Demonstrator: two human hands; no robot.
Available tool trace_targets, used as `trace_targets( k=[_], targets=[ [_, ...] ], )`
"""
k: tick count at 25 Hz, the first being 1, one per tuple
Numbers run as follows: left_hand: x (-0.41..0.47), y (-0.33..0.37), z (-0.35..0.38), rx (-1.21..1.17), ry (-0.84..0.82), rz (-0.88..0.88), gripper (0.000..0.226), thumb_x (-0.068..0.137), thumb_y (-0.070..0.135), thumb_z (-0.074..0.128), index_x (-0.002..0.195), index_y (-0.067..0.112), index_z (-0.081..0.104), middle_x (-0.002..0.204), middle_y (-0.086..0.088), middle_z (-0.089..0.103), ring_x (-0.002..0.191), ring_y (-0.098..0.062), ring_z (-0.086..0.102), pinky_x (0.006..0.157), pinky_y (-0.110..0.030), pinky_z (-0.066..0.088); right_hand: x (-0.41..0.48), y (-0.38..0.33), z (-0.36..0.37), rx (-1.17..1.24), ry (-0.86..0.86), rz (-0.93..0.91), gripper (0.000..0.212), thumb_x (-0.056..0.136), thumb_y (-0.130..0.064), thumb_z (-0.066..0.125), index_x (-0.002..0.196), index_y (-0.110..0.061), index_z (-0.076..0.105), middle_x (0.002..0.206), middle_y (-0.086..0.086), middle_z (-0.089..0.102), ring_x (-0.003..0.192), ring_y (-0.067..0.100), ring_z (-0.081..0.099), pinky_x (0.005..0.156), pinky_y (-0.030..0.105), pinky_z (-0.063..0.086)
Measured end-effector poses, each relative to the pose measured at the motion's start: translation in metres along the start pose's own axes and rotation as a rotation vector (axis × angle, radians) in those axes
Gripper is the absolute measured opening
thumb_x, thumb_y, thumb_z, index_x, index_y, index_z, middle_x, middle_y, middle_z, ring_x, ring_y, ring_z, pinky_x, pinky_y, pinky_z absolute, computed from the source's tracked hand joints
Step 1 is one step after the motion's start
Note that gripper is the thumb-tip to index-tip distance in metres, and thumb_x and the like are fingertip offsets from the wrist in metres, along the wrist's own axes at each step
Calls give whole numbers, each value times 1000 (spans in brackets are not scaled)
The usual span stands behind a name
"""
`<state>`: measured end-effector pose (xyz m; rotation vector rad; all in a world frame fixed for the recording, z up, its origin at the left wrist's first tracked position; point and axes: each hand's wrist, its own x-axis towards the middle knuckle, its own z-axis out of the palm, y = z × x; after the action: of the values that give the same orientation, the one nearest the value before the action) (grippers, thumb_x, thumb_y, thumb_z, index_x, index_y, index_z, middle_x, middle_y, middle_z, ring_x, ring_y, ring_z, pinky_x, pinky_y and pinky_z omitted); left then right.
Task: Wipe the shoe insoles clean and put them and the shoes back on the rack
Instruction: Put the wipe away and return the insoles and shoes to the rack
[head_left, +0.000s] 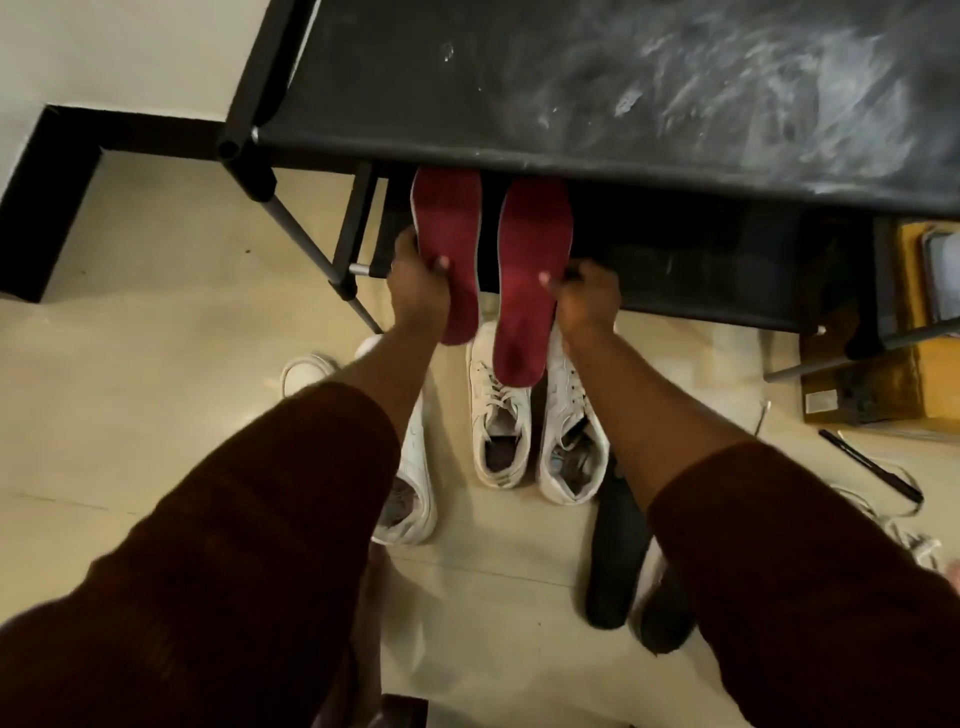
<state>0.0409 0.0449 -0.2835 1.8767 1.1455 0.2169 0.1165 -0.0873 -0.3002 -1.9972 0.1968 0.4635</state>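
Observation:
Two dark red insoles point toward the black shoe rack (571, 88), their toes under the edge of its dusty top shelf. My left hand (415, 283) grips the left red insole (449, 228) at its edge. My right hand (584, 299) pinches the right red insole (530, 270) at its side. A pair of white sneakers (501, 415) (571, 436) stands on the floor below the insoles. Another white sneaker (413, 467) lies left of them, partly hidden by my left arm. Two black insoles (618, 545) lie on the floor by my right arm.
A further white shoe (306, 371) sits at the left. A cardboard box (883, 374) stands right of the rack, with a black pen (870, 470) and white laces (893, 525) on the tiled floor. A black-edged wall corner (57, 197) is at far left.

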Motion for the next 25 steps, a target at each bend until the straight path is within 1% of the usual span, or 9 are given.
trace_targets(
  k=[3, 6, 10, 14, 16, 18, 20, 22, 25],
  targets=[
    [26, 4, 1, 105, 17, -15, 37, 94, 14, 49, 130, 12, 48, 125, -7, 59, 116, -22, 54, 84, -20, 34, 43, -24, 17, -108, -14, -13, 31, 80, -21, 70, 107, -6, 65, 110, 12, 67, 100, 22, 62, 88, 29, 50],
    [28, 6, 3, 158, 70, -43, 32, 94, 17, 49, 126, 13, 51, 122, -7, 60, 113, -23, 56, 80, -23, 36, 75, -39, 28, -214, -16, -11, 40, 82, -26, 68, 115, -5, 58, 121, 10, 60, 113, 23, 56, 96, 32, 46],
    [39, 29, 10, 209, 112, -42, 30, 96, 21, 44, 124, 15, 51, 123, -6, 59, 113, -26, 56, 90, -36, 43, 94, -39, 29, -120, -43, -30, 33, 86, -17, 62, 115, -2, 57, 121, 10, 59, 104, 19, 58, 87, 25, 48],
    [54, 40, 20, 230, 39, 12, 27, 96, 20, 46, 122, 14, 52, 123, -6, 58, 114, -25, 55, 93, -36, 42, 95, -42, 30, -184, -49, 25, 42, 85, -28, 65, 119, -5, 55, 123, 8, 58, 115, 23, 55, 94, 29, 46],
    [59, 35, 23, 271, 10, 20, 26, 96, 19, 46, 121, 14, 53, 124, -6, 57, 114, -24, 55, 91, -34, 42, 94, -43, 32, -139, -32, 43, 43, 81, -23, 70, 117, -3, 55, 121, 11, 60, 114, 24, 56, 95, 33, 47],
    [61, 35, 23, 328, 8, 38, 28, 97, 18, 46, 123, 12, 52, 127, -8, 55, 116, -24, 53, 92, -33, 41, 90, -44, 29, -177, -18, 53, 48, 82, -25, 70, 120, -3, 52, 124, 12, 57, 116, 24, 54, 95, 31, 47],
    [60, 39, 25, 393, 26, 35, 35, 98, 21, 45, 131, 10, 45, 135, -12, 47, 124, -26, 47, 99, -35, 39, 81, -48, 23, -228, 11, 44, 46, 85, -27, 66, 121, -4, 51, 125, 11, 56, 117, 23, 54, 91, 26, 46],
    [50, 40, 27, 401, 80, 4, 38, 99, 24, 41, 135, 12, 42, 140, -13, 41, 127, -28, 42, 102, -37, 37, 62, -49, 13, -263, 63, 6, 35, 89, -26, 60, 117, -5, 55, 122, 10, 59, 113, 22, 56, 82, 20, 44],
    [9, 32, 36, 317, 250, 167, 37, 92, 10, 43, 128, 6, 51, 131, -15, 50, 116, -30, 49, 95, -36, 42, 23, -30, -9, -285, 168, -111, 25, 92, -20, 55, 112, -7, 62, 113, 11, 65, 104, 22, 61, 67, 13, 36]
  ],
)
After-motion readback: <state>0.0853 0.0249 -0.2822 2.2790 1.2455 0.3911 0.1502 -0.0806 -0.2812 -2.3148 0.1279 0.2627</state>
